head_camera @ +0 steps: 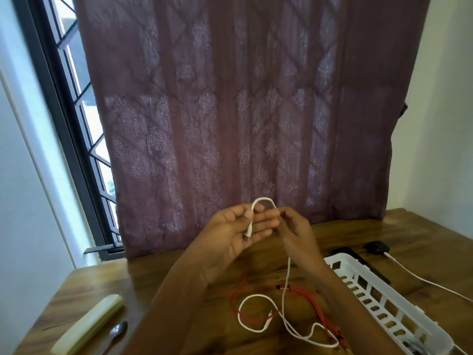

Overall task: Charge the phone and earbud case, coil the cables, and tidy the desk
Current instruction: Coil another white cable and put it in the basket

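Well, the curtain (243, 111) fills most of the far side and hides nearly all the window (76, 124); only a strip of barred glass shows to its left. Below it the desk (102, 283) is cut off at the bottom and on the right. The basket (343, 258) runs out of sight at the lower right corner, and what lies in its far end is too blurred to name.

Both hands are raised above the desk, close together. The left hand (230, 234) has its palm up, with the thumb pinning one end of the white cable (263, 199) against the fingers. The cable arches from there to the right hand (297, 231), whose curled fingers pinch it — the fingertips are turned away and blurred. From behind that wrist the cable drops to the desk and lies in loose loops over the red cable (302, 289), tangled just beside the basket.

A cream case (89, 324) and a spoon (115, 334) lie at the lower left, both partly cut off. Beyond the basket sits a black pod (377, 247) with a white lead (419, 280) touching it — whether it is plugged in I cannot tell. A dark slab (343, 251) is mostly hidden behind the basket rim.
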A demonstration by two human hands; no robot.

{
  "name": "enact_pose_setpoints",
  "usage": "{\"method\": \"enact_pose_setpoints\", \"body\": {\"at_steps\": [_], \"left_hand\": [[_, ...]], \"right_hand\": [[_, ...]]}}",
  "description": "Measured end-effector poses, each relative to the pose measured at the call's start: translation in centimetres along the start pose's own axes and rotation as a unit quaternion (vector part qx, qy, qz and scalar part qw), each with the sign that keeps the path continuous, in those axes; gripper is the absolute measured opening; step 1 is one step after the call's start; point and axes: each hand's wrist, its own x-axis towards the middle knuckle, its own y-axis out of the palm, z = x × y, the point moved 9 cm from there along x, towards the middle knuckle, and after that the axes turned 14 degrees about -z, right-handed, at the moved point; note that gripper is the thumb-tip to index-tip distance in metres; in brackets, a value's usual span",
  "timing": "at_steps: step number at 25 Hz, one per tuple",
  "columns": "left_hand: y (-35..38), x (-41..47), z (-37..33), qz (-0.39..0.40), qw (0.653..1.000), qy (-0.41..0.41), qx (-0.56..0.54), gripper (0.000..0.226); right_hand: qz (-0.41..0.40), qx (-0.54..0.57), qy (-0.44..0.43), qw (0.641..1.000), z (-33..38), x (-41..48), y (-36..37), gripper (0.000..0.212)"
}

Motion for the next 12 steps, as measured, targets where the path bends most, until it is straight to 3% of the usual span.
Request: {"method": "enact_pose_setpoints", "body": {"at_steps": [5,12], "left_hand": [[2.0,2.3,-6.7,-0.005,0.994,0.073,-0.08,0.019],[-0.2,5.7,-11.3,-0.132,0.967,0.177,-0.124,0.019]], "right_hand": [[-0.047,0.085,0.07,0.993,0.4,1.9,1.5,0.018],[-0.036,-0.031,-0.04,0.998,3.8,2.9,2.2,0.02]]}}
